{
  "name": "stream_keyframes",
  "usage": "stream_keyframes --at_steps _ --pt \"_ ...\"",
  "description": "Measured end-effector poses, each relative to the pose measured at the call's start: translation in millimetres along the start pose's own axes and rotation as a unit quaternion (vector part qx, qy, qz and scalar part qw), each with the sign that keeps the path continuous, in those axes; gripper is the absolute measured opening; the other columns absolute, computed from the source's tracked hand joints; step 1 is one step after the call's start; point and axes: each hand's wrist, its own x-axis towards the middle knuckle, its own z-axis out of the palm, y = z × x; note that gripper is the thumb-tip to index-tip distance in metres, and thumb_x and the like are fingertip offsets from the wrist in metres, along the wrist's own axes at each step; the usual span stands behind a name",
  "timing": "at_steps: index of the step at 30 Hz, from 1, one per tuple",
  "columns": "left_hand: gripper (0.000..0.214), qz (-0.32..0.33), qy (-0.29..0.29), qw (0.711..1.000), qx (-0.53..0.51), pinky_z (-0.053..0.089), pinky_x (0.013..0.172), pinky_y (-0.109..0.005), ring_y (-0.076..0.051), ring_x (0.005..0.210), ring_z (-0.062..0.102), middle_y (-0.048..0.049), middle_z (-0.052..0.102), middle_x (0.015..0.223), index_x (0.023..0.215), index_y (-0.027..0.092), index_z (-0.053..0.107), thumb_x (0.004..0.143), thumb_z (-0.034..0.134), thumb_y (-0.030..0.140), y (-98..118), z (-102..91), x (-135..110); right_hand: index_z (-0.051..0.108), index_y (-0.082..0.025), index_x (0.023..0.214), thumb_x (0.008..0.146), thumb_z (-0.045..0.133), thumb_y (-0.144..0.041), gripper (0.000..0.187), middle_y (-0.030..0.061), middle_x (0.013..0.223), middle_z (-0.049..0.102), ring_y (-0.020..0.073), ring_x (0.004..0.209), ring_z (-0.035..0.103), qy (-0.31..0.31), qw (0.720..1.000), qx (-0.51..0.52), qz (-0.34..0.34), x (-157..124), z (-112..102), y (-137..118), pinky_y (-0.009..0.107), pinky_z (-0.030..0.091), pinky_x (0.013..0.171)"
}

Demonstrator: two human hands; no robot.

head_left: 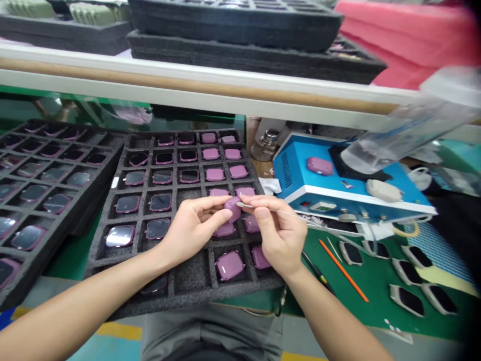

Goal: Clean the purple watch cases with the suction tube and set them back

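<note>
A purple smartwatch case (233,208) is pinched between the thumb and fingers of my left hand (197,220), tilted above the foam tray (195,273). My right hand (281,228) is closed round a slim metal-tipped nozzle (246,205) that trails a thin clear tube. The nozzle's tip meets the right edge of the case, though exact contact is too small to tell. Beneath my hands, purple cases such as this one (230,264) lie back-up in the tray's right columns. Dark-screened pieces (128,204) fill much of its left columns.
A second foam tray (90,175) of watches lies at left. To the right stands a blue machine (296,160), with a clear cylinder (391,135) above it. Several pale watches (408,300), an orange stick (343,271) and a black pen-like tool (318,273) lie on the green mat. A shelf (225,95) spans overhead.
</note>
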Motion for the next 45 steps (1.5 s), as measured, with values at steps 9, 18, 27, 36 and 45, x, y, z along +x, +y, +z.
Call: stream_keyframes --at_steps 9,18,27,36,45 --pt "0.047 -0.018 0.033 0.999 0.023 0.058 0.079 -0.006 -0.010 0.089 0.076 -0.0059 0.076 0.108 0.111 0.012 0.076 0.072 0.084 0.037 8 0.2 4 0.071 -0.022 0.107 0.101 0.057 -0.017 0.015 0.0069 0.109 0.070 0.0211 0.105 0.070 -0.006 1.000 0.031 -0.002 7 2 3 0.040 0.060 0.093" --pt "0.056 -0.031 0.056 0.996 0.056 0.059 0.080 -0.009 -0.014 0.094 0.076 -0.0068 0.076 0.110 0.110 0.014 0.078 0.065 0.087 0.046 10 -2.7 5 0.071 -0.020 0.104 0.101 0.058 -0.020 0.013 0.0087 0.107 0.070 0.0218 0.104 0.069 -0.010 0.999 0.046 0.009 10 3 4 0.040 0.060 0.090" --pt "0.065 -0.040 0.056 0.995 0.073 0.059 0.082 -0.012 -0.017 0.095 0.076 -0.0097 0.075 0.111 0.112 0.014 0.078 0.061 0.089 0.052 9 -3.3 5 0.071 -0.018 0.103 0.100 0.058 -0.020 0.014 0.0098 0.105 0.070 0.0205 0.099 0.069 -0.011 0.999 0.037 -0.001 12 3 1 0.036 0.059 0.086" --pt "0.065 -0.037 0.057 0.994 0.089 0.059 0.085 -0.014 -0.018 0.098 0.075 -0.0112 0.074 0.115 0.113 0.014 0.077 0.063 0.087 0.055 10 -2.3 5 0.071 -0.018 0.104 0.101 0.058 -0.021 0.014 0.0097 0.105 0.070 0.0201 0.099 0.069 -0.010 0.999 0.039 0.001 13 3 2 0.036 0.059 0.085" --pt "0.057 -0.034 0.054 0.994 0.088 0.059 0.081 -0.012 -0.015 0.094 0.075 -0.0094 0.075 0.114 0.110 0.016 0.078 0.066 0.086 0.052 7 -4.4 5 0.071 -0.018 0.105 0.101 0.058 -0.021 0.014 0.0094 0.106 0.070 0.0194 0.099 0.069 -0.012 0.999 0.044 0.005 12 3 2 0.034 0.059 0.086"
